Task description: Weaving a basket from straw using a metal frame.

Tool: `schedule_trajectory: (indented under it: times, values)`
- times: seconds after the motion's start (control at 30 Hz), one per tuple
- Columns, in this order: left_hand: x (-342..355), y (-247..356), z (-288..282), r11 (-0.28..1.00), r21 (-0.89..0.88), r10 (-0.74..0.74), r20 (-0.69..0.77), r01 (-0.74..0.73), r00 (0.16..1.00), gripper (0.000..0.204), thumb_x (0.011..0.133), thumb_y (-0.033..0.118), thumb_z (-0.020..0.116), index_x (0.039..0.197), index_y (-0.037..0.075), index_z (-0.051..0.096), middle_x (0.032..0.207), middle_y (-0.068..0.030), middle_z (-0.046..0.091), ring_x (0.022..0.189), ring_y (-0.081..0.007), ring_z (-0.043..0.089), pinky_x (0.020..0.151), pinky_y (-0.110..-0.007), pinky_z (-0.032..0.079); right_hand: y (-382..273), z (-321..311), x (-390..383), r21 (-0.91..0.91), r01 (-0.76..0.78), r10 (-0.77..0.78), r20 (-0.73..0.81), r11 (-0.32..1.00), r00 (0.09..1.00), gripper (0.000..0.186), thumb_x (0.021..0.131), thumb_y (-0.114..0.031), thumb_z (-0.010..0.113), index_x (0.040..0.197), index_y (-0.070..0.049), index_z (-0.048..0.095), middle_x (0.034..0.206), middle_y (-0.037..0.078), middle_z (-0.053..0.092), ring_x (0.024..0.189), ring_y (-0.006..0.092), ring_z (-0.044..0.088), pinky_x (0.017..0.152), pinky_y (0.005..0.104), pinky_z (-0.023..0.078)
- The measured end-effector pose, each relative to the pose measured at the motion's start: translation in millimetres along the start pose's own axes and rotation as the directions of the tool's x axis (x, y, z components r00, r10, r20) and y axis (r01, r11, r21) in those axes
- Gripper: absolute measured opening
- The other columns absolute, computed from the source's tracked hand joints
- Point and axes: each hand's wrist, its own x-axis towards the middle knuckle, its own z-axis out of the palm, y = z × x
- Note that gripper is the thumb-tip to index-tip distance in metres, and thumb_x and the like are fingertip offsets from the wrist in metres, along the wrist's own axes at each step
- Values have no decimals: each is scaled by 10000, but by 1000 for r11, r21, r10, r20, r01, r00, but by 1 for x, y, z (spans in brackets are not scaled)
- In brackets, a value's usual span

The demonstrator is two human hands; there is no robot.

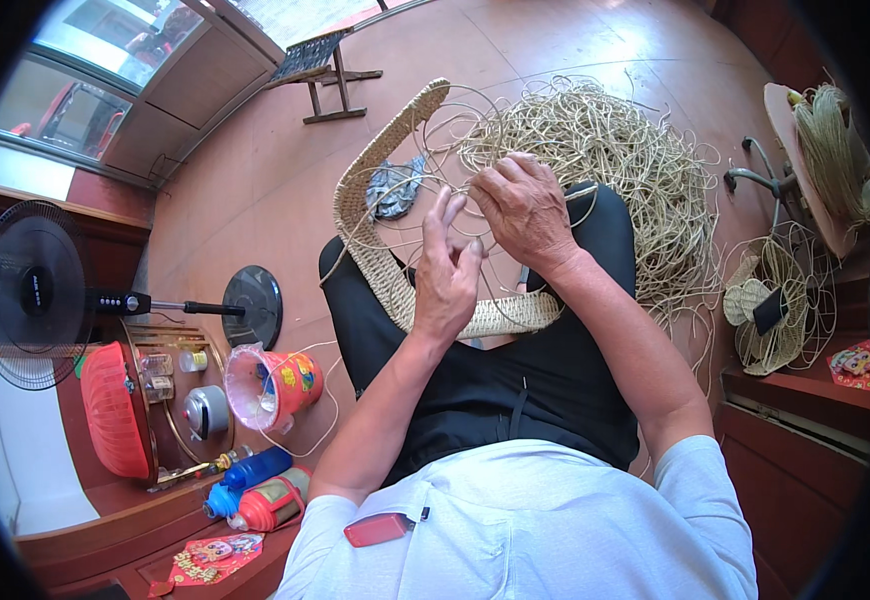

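A long curved band of woven straw (353, 205) rests across my lap, with one end rising off beyond my left knee. Loose straw cords loop out of it between my hands. My left hand (443, 275) is above the band's inner side, index and middle fingers stretched out and thumb apart, with cords passing close to the fingertips. Above my right thigh, my right hand (523, 210) is closed, thumb and fingers pinching a straw cord (580, 193); part of the grip is hidden behind its knuckles.
A big heap of straw cord (605, 170) lies on the floor beyond my right knee. A crumpled plastic bag (395, 188) sits behind the band. To the left stand a fan (35, 290), a red bucket (298, 380) and flasks (258, 467); a stool (330, 75) stands farther off.
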Motion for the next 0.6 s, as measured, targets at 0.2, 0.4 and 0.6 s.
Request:
schedule_trajectory:
  times: [0.2,0.4,0.6]
  values:
    - [19,-6,4,1000,-17,-7,43,8,999,796,1020,-8,530,1738,11,187,1613,-303,521,924,-190,753,754,-313,622,0,-3,0,7,-11,11,23,1000,1000,134,967,-256,693,1000,-128,703,1019,37,693,1129,258,646,940,437,482]
    - [24,12,0,848,502,188,11,-168,982,591,1031,57,645,1596,19,477,1072,-202,733,727,-191,701,699,-370,576,3,3,-2,50,12,-13,27,999,1000,130,941,-223,677,1018,-121,704,1042,46,693,1155,267,638,961,437,479]
    - [-22,39,-39,980,196,5,-182,31,983,205,1099,78,657,1289,19,711,852,83,578,685,-5,450,605,-216,363,0,-3,-7,56,6,-4,-26,998,1000,168,944,-261,738,1042,-131,695,1050,45,686,1160,265,643,969,427,490]
